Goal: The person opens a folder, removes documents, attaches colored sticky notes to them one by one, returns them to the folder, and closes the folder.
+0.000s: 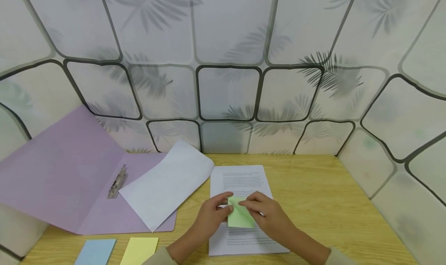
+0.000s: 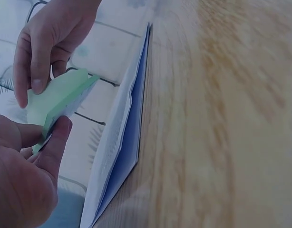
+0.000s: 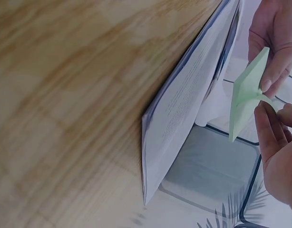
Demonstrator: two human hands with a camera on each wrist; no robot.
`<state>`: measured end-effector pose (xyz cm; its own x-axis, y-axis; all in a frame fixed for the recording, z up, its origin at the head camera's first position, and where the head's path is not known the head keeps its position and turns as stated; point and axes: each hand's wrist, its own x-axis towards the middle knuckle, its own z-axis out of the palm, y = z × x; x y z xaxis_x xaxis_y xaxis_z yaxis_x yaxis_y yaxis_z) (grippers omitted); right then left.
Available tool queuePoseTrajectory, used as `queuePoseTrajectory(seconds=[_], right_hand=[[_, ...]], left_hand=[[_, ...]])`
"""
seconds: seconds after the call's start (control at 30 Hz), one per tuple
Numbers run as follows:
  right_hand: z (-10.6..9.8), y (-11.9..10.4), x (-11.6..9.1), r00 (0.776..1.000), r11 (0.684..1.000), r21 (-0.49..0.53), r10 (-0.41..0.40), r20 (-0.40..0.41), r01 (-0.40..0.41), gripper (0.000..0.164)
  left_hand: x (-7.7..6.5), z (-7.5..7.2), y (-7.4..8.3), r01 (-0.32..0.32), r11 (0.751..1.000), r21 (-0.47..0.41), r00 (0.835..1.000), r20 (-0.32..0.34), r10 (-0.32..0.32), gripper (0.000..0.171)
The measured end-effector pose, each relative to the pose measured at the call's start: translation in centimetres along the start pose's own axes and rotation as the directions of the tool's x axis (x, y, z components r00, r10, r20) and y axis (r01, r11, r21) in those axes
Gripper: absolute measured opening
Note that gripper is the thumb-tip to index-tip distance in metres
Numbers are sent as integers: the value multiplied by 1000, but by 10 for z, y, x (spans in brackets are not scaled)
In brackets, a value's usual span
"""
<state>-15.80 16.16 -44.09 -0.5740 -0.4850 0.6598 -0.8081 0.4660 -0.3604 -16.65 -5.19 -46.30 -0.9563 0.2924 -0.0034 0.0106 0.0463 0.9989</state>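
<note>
The green pad (image 1: 240, 218) is up above the papers (image 1: 244, 176), in between the two hands. The left hand (image 1: 210, 214) pinches its left side. The right hand (image 1: 270, 212) pinches the top sheet (image 3: 250, 97), which bends away from the pad. Neither hand is nearer. The pad looks square, with no long side.

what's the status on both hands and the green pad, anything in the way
Left hand grips green pad; right hand pinches its top sheet, partly peeled. Pad above printed pages. Nothing visibly in the way.
</note>
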Motion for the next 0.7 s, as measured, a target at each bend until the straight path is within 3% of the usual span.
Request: queuePoseTrajectory(seconds=[0.37, 0.5, 0.7], right_hand=[[1, -1, -3, 995, 995, 4, 95, 15, -95, 30], [1, 1, -4, 985, 985, 36, 166, 34, -167, 29], [-1, 4, -6, 969, 966, 80, 247, 16, -248, 27]], left_hand=[[0, 2, 3, 59, 995, -77, 996, -60, -64, 50], [3, 1, 2, 102, 991, -90, 991, -83, -109, 50], [6, -3, -2, 111, 990, -93, 987, -102, -120, 49]])
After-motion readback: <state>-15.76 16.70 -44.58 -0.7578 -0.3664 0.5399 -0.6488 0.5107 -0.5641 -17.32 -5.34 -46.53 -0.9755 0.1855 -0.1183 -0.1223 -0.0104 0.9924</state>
